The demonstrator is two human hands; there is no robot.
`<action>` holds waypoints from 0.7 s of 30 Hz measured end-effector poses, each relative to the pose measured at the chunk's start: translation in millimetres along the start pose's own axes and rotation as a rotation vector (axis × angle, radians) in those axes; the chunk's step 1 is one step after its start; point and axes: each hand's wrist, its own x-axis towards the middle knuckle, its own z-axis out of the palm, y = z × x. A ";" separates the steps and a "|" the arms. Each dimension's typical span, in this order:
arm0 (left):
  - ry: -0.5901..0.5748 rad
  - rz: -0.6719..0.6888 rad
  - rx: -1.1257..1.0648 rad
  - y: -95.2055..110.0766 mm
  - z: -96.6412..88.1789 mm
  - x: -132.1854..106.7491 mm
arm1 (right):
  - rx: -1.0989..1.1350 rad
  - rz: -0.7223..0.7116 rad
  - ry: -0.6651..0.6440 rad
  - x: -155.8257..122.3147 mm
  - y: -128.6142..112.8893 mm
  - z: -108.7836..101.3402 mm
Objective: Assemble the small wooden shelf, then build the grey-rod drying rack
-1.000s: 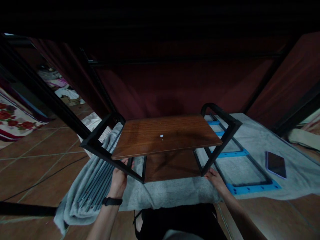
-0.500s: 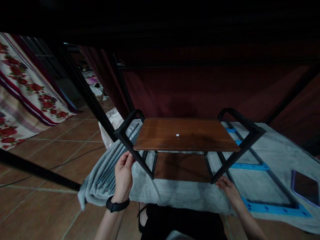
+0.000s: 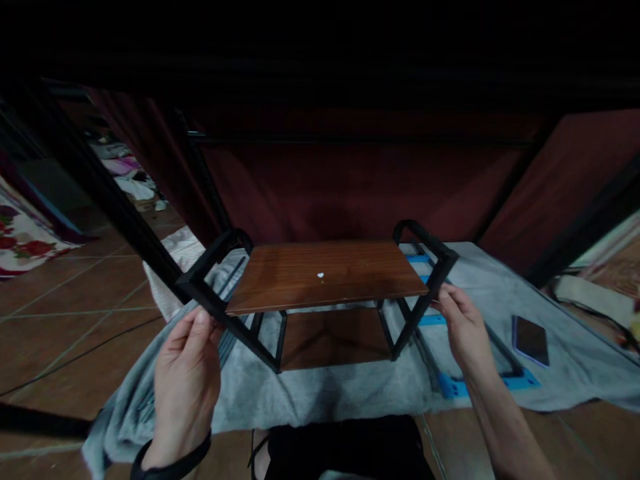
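Note:
A two-tier shelf rack (image 3: pixel 325 277) with brown wood-grain boards and black metal side frames stands on a grey cloth in front of me. A small white heart-shaped mark shows on its upper board. My left hand (image 3: pixel 187 373) is closed at the rack's left side frame, thumb and fingers pinched against the bar. On the opposite side, my right hand (image 3: pixel 465 330) grips the right side frame just below the upper board's level; its fingertips are partly hidden behind the bar. The lower board (image 3: pixel 335 340) lies in shadow beneath the upper one.
Dark frame pieces with blue strips (image 3: pixel 515 380) lie to the right, near a phone (image 3: pixel 530 340). The grey cloth (image 3: pixel 320 400) is bunched at left. A black post (image 3: pixel 115 200) slants along the left, and a dark bar crosses overhead. Maroon fabric (image 3: pixel 350 193) hangs behind.
My right hand has moved up from the rack's lower right corner to the upper part of its side frame. My left hand stays at the left frame. The view has turned right.

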 end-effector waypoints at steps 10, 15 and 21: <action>0.021 -0.039 0.001 0.0 1.7 8.3 | -0.060 -0.070 -0.016 -8.0 -23.2 12.2; 0.033 0.033 0.039 -5.1 0.6 7.9 | -0.064 -0.059 -0.004 -8.5 -22.0 10.0; 0.003 0.059 0.111 -8.5 -1.1 7.4 | -0.086 -0.073 0.029 -6.9 -17.0 5.4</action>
